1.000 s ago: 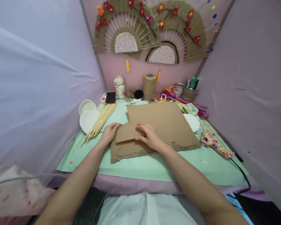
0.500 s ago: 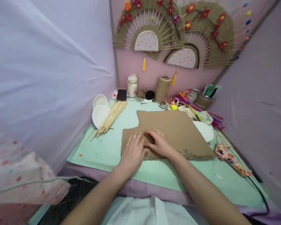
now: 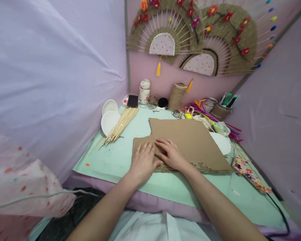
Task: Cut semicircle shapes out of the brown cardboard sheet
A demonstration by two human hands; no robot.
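Observation:
A brown sheet of cardboard [image 3: 190,140] with a notched upper left corner and a torn, ridged front edge lies on the mint-green table cover [image 3: 107,164]. My left hand [image 3: 144,162] rests flat on its left part, fingers stretched out and pointing away from me. Beside it, my right hand [image 3: 171,154] lies on the cardboard too, fingers extended toward the left and slightly bent. The two hands nearly meet, the left thumb close under the right fingers. Neither one grasps anything that shows.
Bamboo sticks [image 3: 122,124] and white paper plates [image 3: 110,123] lie at left. A twine spool [image 3: 177,96], a white bottle [image 3: 144,92] and a pen holder [image 3: 222,110] stand at the back. A floral-patterned corded tool [image 3: 251,174] lies right. Decorated fans [image 3: 163,43] hang on the wall.
My right hand has flattened from an arched pose onto the cardboard. My left hand stays pressed on it. The whole view has shifted slightly.

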